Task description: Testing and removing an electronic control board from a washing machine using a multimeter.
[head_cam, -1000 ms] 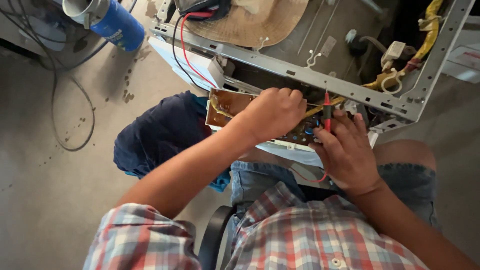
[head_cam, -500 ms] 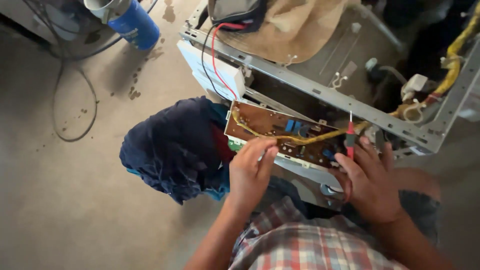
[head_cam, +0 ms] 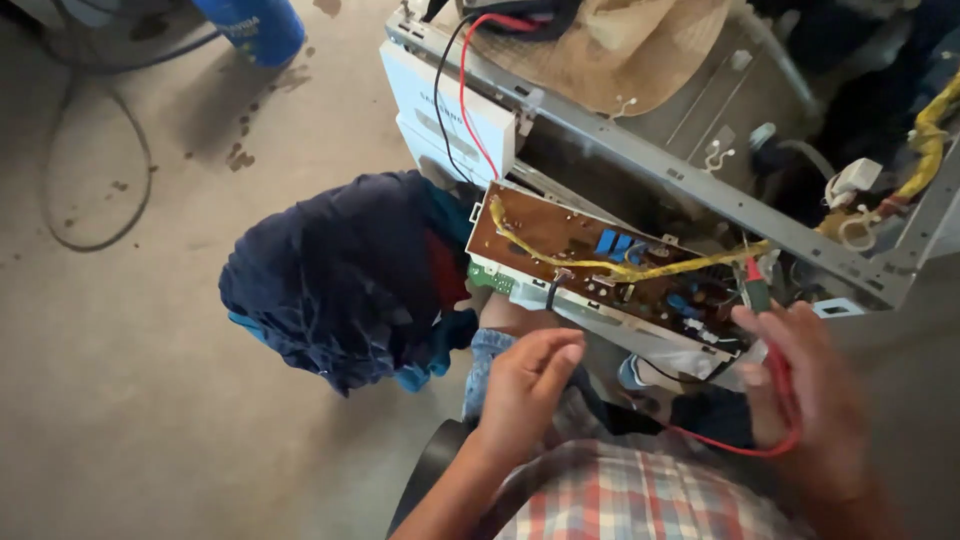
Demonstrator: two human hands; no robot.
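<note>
A brown circuit board point(head_cam: 590, 250) with blue parts and a yellow wire bundle point(head_cam: 640, 270) lies tilted across my lap, against an opened grey appliance frame point(head_cam: 700, 190). My right hand point(head_cam: 810, 390) grips a red test probe point(head_cam: 760, 300), its tip at the board's right end, with a red lead looping under the hand. My left hand point(head_cam: 525, 385) hovers just below the board's front edge, fingers loosely curled, holding nothing. A thin black probe point(head_cam: 551, 288) stands off the board near it.
A heap of dark blue cloth point(head_cam: 340, 280) lies on the concrete floor at my left knee. Red and black leads point(head_cam: 470, 90) run up to a meter at the top. A blue cylinder point(head_cam: 255, 25) and a cable loop point(head_cam: 90, 180) lie at upper left.
My left hand has come off the circuit board and drawn back toward my lap. The right hand stays at the board's right end with the red probe. The view has shifted left.
</note>
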